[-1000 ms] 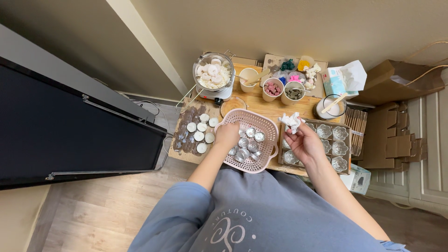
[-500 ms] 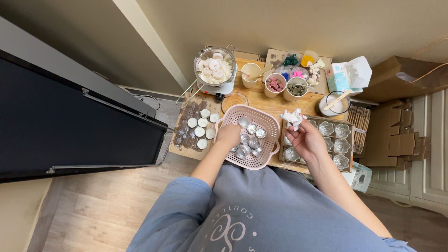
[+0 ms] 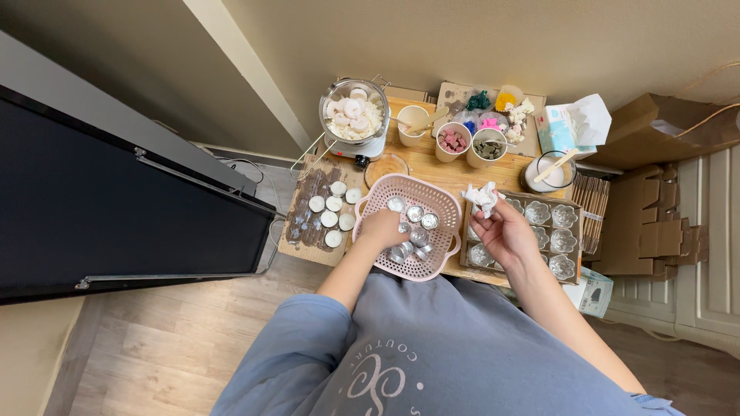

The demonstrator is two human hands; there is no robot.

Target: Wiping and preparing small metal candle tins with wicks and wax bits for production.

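A pink perforated basket (image 3: pixel 443 202) sits on a small wooden table (image 3: pixel 432 163) and holds several small metal tealight cups (image 3: pixel 415 214). My left hand (image 3: pixel 380 229) reaches down into the basket among the cups, fingers curled; whether it grips one is hidden. My right hand (image 3: pixel 502 231) hovers over a cardboard box of clear glass holders (image 3: pixel 561 240) and pinches a crumpled white tissue (image 3: pixel 483 197).
A metal pot of white wax pieces (image 3: pixel 353 115) stands at the back left. Cups of coloured bits (image 3: pixel 452 141), a tissue box (image 3: pixel 560 127) and a white jar (image 3: pixel 545 174) line the back. White tealights (image 3: pixel 334 206) lie on a board at left. Flattened cardboard (image 3: pixel 655 208) is at right.
My left hand has moved from the basket's left edge down in among the metal cups. My right hand still holds the tissue over the box.
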